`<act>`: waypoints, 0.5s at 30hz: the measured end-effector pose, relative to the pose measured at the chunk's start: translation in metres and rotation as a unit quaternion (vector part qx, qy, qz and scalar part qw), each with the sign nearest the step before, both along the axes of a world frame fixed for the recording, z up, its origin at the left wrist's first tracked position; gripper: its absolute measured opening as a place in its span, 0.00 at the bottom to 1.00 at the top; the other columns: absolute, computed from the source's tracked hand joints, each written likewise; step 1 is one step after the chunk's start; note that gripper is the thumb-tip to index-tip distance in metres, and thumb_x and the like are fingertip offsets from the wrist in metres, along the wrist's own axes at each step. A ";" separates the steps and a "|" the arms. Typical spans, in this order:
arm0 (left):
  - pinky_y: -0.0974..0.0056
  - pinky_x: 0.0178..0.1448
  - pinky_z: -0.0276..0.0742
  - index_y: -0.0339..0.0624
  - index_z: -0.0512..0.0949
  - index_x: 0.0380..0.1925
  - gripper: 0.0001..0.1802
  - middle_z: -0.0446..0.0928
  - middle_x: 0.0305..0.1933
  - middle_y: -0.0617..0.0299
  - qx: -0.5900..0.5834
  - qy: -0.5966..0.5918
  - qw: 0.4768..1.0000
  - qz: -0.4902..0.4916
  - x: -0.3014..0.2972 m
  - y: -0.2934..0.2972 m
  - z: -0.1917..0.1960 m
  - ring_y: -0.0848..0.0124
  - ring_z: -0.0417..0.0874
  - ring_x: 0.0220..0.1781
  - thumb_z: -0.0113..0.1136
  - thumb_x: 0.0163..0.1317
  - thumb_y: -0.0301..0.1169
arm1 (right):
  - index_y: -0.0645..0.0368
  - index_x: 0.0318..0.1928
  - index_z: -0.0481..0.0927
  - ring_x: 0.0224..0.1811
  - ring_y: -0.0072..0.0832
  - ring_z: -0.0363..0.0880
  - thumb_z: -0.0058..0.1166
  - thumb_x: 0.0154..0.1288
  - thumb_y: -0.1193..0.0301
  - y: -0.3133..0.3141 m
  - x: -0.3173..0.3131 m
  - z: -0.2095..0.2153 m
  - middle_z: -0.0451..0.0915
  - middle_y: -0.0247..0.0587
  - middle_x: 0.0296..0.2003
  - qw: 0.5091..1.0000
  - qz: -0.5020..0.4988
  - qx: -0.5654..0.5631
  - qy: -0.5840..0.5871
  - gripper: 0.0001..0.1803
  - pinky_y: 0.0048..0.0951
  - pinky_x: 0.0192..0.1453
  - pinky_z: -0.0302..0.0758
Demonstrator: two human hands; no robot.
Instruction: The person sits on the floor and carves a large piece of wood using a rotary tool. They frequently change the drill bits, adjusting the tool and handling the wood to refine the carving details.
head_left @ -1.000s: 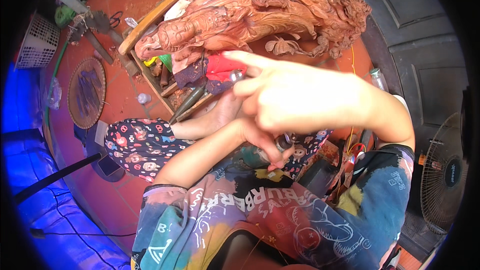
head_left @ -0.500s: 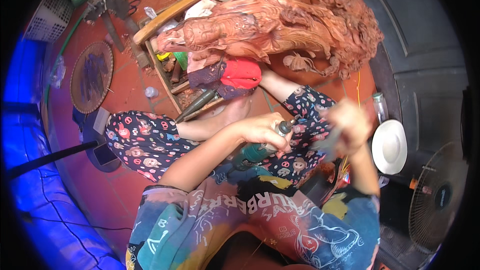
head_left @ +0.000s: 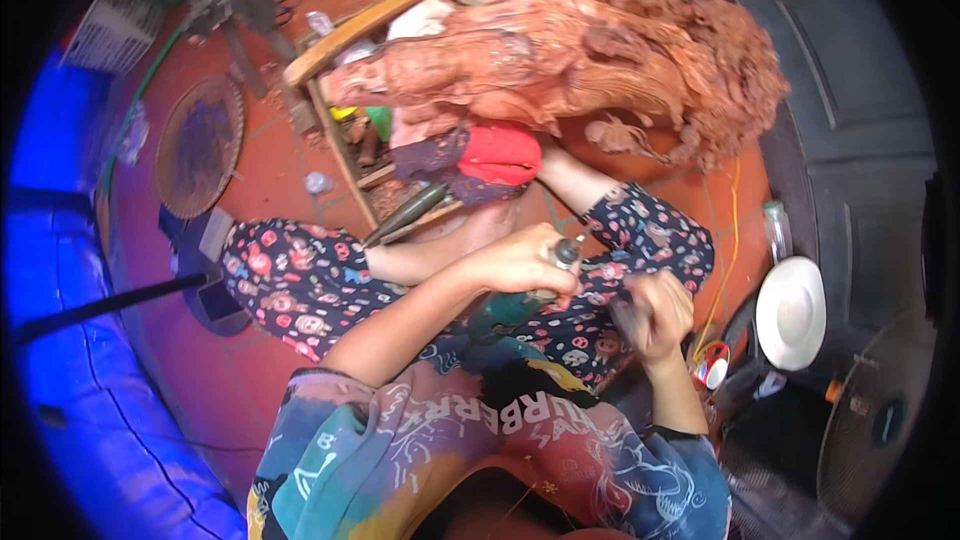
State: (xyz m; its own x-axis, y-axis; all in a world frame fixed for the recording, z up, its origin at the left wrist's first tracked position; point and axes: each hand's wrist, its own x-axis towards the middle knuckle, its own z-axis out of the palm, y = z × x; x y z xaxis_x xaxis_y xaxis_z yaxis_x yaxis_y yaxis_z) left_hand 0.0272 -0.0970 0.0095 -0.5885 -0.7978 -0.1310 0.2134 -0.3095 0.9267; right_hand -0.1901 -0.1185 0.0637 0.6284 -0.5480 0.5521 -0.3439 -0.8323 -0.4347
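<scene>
My left hand [head_left: 522, 262] is wrapped round a green die grinder [head_left: 497, 316], held over my lap with its dark nose and small metal tip pointing up and away from me. To its right, my right hand [head_left: 664, 318] is closed, with something dark and greyish at its fingers, too smeared to name. The two hands are apart. Beyond my legs lies a large reddish wood carving [head_left: 560, 50], with a red and dark cloth pad [head_left: 500, 154] against its near side.
Under the carving is a wooden box frame [head_left: 360, 205] with wood chips. A dark tapered tool [head_left: 410, 212] rests on its near edge. At left lies a round woven tray [head_left: 200, 190]. A white plate [head_left: 792, 312] and a fan [head_left: 880, 430] stand at right.
My right hand has come down and left, closer to the die grinder. My left hand keeps its hold. The whole view has shifted slightly.
</scene>
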 end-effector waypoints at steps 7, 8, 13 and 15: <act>0.69 0.31 0.76 0.33 0.79 0.21 0.07 0.82 0.23 0.58 0.023 0.020 0.999 0.009 -0.002 0.004 -0.004 0.73 0.83 0.26 0.61 0.49 0.27 | 0.68 0.32 0.78 0.24 0.40 0.74 0.55 0.53 0.84 0.000 0.012 -0.020 0.78 0.47 0.26 0.999 -0.035 0.006 0.022 0.05 0.32 0.27 0.69; 0.69 0.31 0.76 0.33 0.79 0.21 0.07 0.82 0.23 0.57 0.029 0.017 0.999 0.011 0.000 0.004 -0.003 0.73 0.83 0.26 0.62 0.50 0.28 | 0.68 0.34 0.77 0.22 0.40 0.73 0.55 0.52 0.84 -0.003 0.014 -0.034 0.77 0.47 0.25 0.994 -0.052 0.086 0.050 0.07 0.33 0.26 0.68; 0.69 0.30 0.74 0.36 0.76 0.19 0.10 0.81 0.23 0.57 0.032 -0.006 0.994 0.103 0.032 0.008 -0.004 0.74 0.80 0.25 0.64 0.51 0.31 | 0.67 0.36 0.77 0.24 0.25 0.73 0.43 0.68 0.80 0.009 -0.001 -0.050 0.74 0.40 0.22 0.965 -0.079 0.204 -0.144 0.08 0.25 0.28 0.68; 0.68 0.31 0.74 0.37 0.76 0.19 0.09 0.80 0.22 0.56 0.076 0.037 0.976 0.198 0.055 0.019 -0.004 0.72 0.80 0.25 0.63 0.51 0.30 | 0.68 0.37 0.77 0.23 0.20 0.72 0.43 0.69 0.77 0.001 0.013 -0.059 0.73 0.37 0.21 0.915 -0.134 0.380 -0.029 0.09 0.23 0.28 0.69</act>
